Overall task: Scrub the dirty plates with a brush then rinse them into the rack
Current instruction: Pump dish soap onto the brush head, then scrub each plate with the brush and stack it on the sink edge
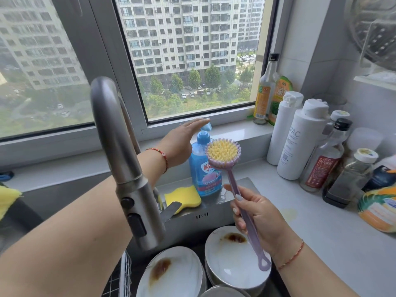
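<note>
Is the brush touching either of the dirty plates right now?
No, the right hand holds the brush bristles-up in the air near the blue soap bottle, clear above the stained plates in the sink.

The letters "PAC" run down the white spray bottle point(300, 142) at right of the frame; the other bottles' labels carry print too blurred to read

Brush point(223, 151): lilac handle, yellow bristles. Plates point(233, 256): white, brown-stained. Soap bottle point(203, 168): blue. Sponge point(182, 197): yellow.
</note>
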A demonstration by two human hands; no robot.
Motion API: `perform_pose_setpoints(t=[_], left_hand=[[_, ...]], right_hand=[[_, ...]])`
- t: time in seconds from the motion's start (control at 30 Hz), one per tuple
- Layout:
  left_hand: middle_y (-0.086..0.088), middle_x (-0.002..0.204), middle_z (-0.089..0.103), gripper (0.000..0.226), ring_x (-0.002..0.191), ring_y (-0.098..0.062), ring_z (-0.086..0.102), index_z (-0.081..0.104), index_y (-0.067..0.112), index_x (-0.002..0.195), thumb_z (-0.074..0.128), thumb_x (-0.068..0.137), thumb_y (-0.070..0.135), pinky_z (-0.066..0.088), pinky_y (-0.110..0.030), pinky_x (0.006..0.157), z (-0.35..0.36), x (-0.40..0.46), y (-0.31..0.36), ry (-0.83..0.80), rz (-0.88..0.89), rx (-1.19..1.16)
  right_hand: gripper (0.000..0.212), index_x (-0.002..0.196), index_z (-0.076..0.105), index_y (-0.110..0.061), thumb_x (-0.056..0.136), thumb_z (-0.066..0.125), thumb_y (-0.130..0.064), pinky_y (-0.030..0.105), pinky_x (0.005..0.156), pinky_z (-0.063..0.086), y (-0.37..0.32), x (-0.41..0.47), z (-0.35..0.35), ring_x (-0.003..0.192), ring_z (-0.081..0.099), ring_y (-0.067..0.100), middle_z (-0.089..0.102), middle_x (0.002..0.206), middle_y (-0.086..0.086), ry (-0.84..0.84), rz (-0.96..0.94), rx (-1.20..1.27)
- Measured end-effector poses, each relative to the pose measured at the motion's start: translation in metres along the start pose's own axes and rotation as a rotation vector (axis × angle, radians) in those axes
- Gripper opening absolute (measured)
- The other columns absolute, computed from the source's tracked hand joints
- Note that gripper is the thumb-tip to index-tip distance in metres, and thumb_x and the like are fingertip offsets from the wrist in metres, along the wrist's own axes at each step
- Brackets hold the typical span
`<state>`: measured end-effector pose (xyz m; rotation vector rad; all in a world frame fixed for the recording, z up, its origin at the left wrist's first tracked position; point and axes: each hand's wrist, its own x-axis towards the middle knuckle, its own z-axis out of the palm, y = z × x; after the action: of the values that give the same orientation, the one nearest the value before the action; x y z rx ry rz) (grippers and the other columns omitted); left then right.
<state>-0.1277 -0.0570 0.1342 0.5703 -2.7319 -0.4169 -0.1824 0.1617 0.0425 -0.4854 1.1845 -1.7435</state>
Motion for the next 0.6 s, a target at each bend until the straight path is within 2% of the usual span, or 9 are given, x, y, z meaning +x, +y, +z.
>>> perform_pose_setpoints(t=[0.1, 0.2, 0.27, 0.33, 0.4, 0.43, 0.5, 0.53, 0.6], left_hand=[[0.013, 0.163, 0.017, 0.087, 0.146, -0.009, 0.027, 0.03, 0.032, 0.153, 0.036, 0.083, -0.019, 0.025, -0.014, 0.109, 0.013, -0.025, -0.01, 0.073, 0.002, -0.098], [0.013, 0.164, 0.014, 0.088, 0.146, -0.008, 0.028, 0.033, 0.029, 0.152, 0.035, 0.079, -0.02, 0.024, -0.009, 0.105, 0.021, -0.039, -0.02, 0.049, 0.001, -0.15], [0.009, 0.163, 0.019, 0.086, 0.146, -0.009, 0.028, 0.036, 0.025, 0.151, 0.034, 0.078, -0.021, 0.02, -0.006, 0.106, 0.023, -0.042, -0.019, 0.067, -0.035, -0.196], [0.001, 0.159, 0.031, 0.08, 0.144, -0.014, 0.034, 0.044, 0.017, 0.147, 0.036, 0.078, -0.021, 0.02, -0.008, 0.109, 0.026, -0.05, -0.013, 0.148, -0.06, -0.216], [-0.012, 0.143, 0.053, 0.067, 0.132, -0.02, 0.049, 0.058, 0.005, 0.134, 0.04, 0.073, -0.019, 0.025, -0.005, 0.106, 0.039, -0.075, -0.009, 0.267, -0.033, -0.238], [-0.016, 0.128, 0.062, 0.059, 0.119, -0.019, 0.057, 0.064, 0.002, 0.123, 0.042, 0.071, -0.014, 0.032, -0.006, 0.102, 0.049, -0.094, -0.008, 0.333, -0.009, -0.25], [-0.008, 0.103, 0.067, 0.043, 0.093, -0.016, 0.062, 0.07, 0.005, 0.105, 0.044, 0.072, -0.004, 0.046, -0.018, 0.09, 0.073, -0.143, -0.005, 0.389, -0.052, -0.312], [0.0, 0.095, 0.065, 0.035, 0.087, -0.013, 0.061, 0.07, 0.008, 0.1, 0.046, 0.075, -0.001, 0.047, -0.018, 0.086, 0.085, -0.169, -0.003, 0.36, -0.116, -0.342], [0.011, 0.085, 0.061, 0.025, 0.08, -0.008, 0.057, 0.07, 0.014, 0.091, 0.053, 0.08, -0.002, 0.041, -0.006, 0.075, 0.107, -0.219, 0.006, 0.259, -0.307, -0.348]], right_hand=[[0.033, 0.117, 0.065, -0.013, 0.093, 0.044, -0.005, 0.021, 0.036, 0.03, 0.005, -0.017, -0.005, 0.038, 0.038, 0.014, 0.044, 0.062, 0.008, 0.003, 0.013, 0.012], [0.036, 0.117, 0.065, -0.01, 0.085, 0.049, -0.009, 0.021, 0.036, 0.029, 0.013, -0.034, -0.008, 0.037, 0.037, 0.015, 0.044, 0.062, 0.01, 0.014, 0.043, 0.022], [0.034, 0.118, 0.064, -0.009, 0.09, 0.045, -0.006, 0.021, 0.036, 0.031, 0.019, -0.043, -0.008, 0.037, 0.038, 0.015, 0.045, 0.062, 0.011, 0.023, 0.056, 0.024], [0.034, 0.117, 0.064, -0.009, 0.089, 0.046, -0.007, 0.022, 0.035, 0.033, 0.023, -0.053, -0.009, 0.037, 0.038, 0.015, 0.045, 0.063, 0.011, 0.033, 0.06, 0.022], [0.038, 0.117, 0.065, -0.008, 0.082, 0.05, -0.012, 0.022, 0.034, 0.032, 0.026, -0.065, -0.011, 0.036, 0.038, 0.015, 0.045, 0.063, 0.011, 0.045, 0.069, 0.009], [0.039, 0.116, 0.065, -0.008, 0.081, 0.051, -0.015, 0.021, 0.034, 0.032, 0.026, -0.071, -0.014, 0.036, 0.038, 0.015, 0.045, 0.063, 0.011, 0.05, 0.076, -0.006], [0.037, 0.115, 0.065, -0.009, 0.083, 0.05, -0.019, 0.02, 0.035, 0.033, 0.026, -0.085, -0.021, 0.036, 0.039, 0.016, 0.045, 0.062, 0.012, 0.073, 0.106, -0.054], [0.035, 0.115, 0.065, -0.01, 0.087, 0.048, -0.021, 0.02, 0.035, 0.034, 0.026, -0.091, -0.025, 0.037, 0.04, 0.017, 0.047, 0.062, 0.012, 0.084, 0.125, -0.085], [0.033, 0.114, 0.066, -0.012, 0.091, 0.047, -0.024, 0.022, 0.036, 0.034, 0.028, -0.102, -0.034, 0.038, 0.04, 0.017, 0.048, 0.062, 0.011, 0.102, 0.17, -0.148]])
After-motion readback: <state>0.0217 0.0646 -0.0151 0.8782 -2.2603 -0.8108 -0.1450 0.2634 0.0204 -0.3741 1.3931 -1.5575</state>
